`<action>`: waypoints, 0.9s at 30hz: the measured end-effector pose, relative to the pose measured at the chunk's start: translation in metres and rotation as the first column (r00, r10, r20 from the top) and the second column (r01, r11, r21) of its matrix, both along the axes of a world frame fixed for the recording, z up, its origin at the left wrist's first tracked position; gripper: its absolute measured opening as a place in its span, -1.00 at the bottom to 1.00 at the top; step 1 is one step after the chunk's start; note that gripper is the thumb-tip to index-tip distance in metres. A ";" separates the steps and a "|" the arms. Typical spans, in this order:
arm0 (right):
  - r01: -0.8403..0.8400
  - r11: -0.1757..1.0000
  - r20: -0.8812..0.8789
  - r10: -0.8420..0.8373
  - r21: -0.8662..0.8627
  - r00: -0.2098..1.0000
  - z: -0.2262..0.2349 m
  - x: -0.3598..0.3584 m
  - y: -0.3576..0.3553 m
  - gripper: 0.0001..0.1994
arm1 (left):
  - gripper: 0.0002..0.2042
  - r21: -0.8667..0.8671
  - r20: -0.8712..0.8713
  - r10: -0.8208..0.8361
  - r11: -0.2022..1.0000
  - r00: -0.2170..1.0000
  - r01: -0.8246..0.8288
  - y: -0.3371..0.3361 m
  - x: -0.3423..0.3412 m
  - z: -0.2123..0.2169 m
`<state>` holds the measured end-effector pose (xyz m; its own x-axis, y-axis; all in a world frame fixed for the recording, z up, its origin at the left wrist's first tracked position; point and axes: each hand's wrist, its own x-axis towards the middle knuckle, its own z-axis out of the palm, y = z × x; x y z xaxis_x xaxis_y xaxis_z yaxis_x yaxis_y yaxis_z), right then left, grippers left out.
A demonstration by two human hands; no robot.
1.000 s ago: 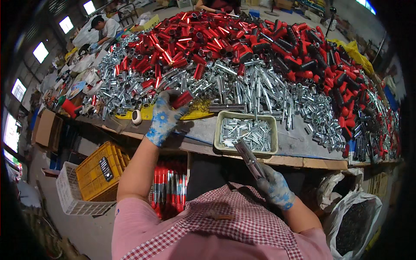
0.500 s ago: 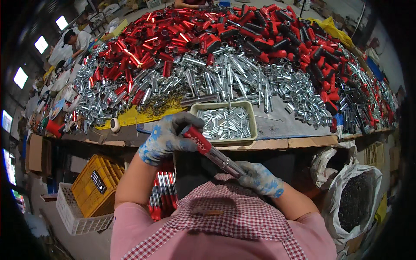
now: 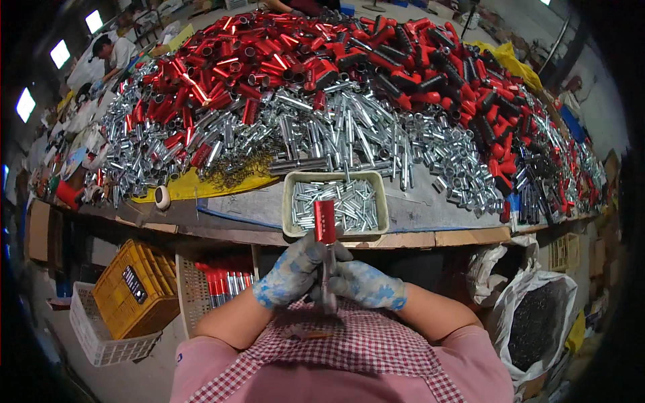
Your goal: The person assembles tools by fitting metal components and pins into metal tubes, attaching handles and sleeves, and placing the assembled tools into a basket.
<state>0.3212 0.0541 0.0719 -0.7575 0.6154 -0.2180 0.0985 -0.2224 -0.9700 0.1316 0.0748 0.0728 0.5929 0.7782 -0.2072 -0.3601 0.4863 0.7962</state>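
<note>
Both gloved hands, left hand (image 3: pixel 293 274) and right hand (image 3: pixel 366 285), have their fingers clamped on a red-handled metal rod (image 3: pixel 326 250) held upright. It stands just below the beige tray (image 3: pixel 287 201) of small metal pins at the desk (image 3: pixel 443 236) edge.

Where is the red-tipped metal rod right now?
Head view, centre: the red-tipped metal rod stands upright, gripped by the left hand and right hand, before the tray of small metal parts.

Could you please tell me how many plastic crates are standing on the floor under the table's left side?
2: a yellow crate and a white crate touching it, lower left. Others may be hidden.
</note>
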 end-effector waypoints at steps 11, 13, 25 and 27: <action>0.190 0.816 0.412 -0.460 0.546 0.787 0.073 0.004 0.129 -0.71 | -0.50 -0.463 0.335 0.193 0.886 0.922 -0.018 -0.026 -0.031 -0.022; -0.053 0.514 0.420 -0.634 0.856 0.650 0.071 -0.005 0.178 -0.70 | -0.60 -0.270 0.271 0.145 0.960 0.952 -0.069 -0.019 -0.028 -0.014; -0.628 0.280 0.613 -0.679 0.726 0.405 0.005 -0.083 0.300 -0.62 | -0.82 -0.060 -0.313 0.157 0.981 0.937 -0.185 0.001 -0.019 0.013; -0.635 0.356 0.678 -0.630 0.685 0.379 0.018 -0.075 0.295 -0.56 | -0.82 -0.058 -0.305 0.201 0.972 0.931 -0.229 0.000 -0.021 0.014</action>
